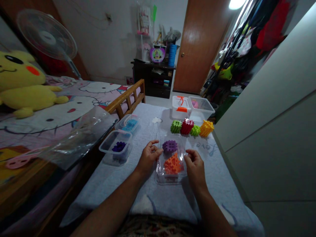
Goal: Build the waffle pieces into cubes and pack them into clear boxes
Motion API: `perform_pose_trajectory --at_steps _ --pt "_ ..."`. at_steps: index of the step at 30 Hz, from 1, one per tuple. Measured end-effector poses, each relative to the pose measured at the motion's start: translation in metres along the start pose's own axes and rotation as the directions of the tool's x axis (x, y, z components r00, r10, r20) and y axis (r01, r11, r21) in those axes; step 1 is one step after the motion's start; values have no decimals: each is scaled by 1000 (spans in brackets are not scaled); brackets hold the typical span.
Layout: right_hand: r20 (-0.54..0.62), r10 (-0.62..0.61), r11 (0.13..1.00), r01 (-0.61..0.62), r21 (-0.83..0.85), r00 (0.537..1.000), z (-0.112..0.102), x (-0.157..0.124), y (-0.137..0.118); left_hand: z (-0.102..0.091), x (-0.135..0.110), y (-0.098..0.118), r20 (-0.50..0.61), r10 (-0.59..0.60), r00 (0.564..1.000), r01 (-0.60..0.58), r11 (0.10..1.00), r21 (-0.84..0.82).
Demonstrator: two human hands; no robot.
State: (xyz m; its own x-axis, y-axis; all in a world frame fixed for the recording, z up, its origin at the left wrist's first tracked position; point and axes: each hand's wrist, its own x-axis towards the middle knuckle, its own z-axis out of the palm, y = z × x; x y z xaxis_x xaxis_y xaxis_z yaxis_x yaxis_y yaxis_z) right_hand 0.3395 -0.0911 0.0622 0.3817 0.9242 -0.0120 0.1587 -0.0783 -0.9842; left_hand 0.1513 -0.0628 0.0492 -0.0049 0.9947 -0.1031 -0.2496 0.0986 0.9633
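Note:
Right in front of me, a clear plastic box [160, 179] lies on the light blue cloth, with a purple interlocking block piece [170, 145] and several orange block pieces [173, 163] showing in it. My left hand [148, 156] grips its left edge between thumb and fingers. On the opposite side my right hand [197, 167] has thumb and forefinger closed at the box's right edge. Beyond the box stand built block shapes: a green one [176, 126], a dark red one [187, 126], a small lime one [195, 130] and a yellow one [206, 128].
To the left sit an open tub [102, 149] with dark purple pieces and another tub [135, 117] with blue pieces. Behind the shapes are a lidded white box [178, 113] with orange clips and an open clear bin [201, 115]. A wooden bed rail [123, 98] runs along the left.

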Motion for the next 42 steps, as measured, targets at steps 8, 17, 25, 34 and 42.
perform_pose_trajectory --at_steps 8,17,25,34,42 --pt "72 82 991 -90 101 994 0 -1 11 5 0 2 -38 20 999 -19 999 39" --pt "163 159 959 -191 207 974 -3 2 13 6 0 2 -26 10 1000 -8 998 70" --pt "228 224 923 -281 263 948 -5 4 5 7 -2 2 -29 -5 1000 6 999 33" --pt "231 242 911 -303 281 942 -6 4 5 2 -3 7 -17 -52 999 53 996 69" --pt "226 245 904 -306 299 943 -4 2 3 -3 -11 4 5 -134 991 131 977 170"
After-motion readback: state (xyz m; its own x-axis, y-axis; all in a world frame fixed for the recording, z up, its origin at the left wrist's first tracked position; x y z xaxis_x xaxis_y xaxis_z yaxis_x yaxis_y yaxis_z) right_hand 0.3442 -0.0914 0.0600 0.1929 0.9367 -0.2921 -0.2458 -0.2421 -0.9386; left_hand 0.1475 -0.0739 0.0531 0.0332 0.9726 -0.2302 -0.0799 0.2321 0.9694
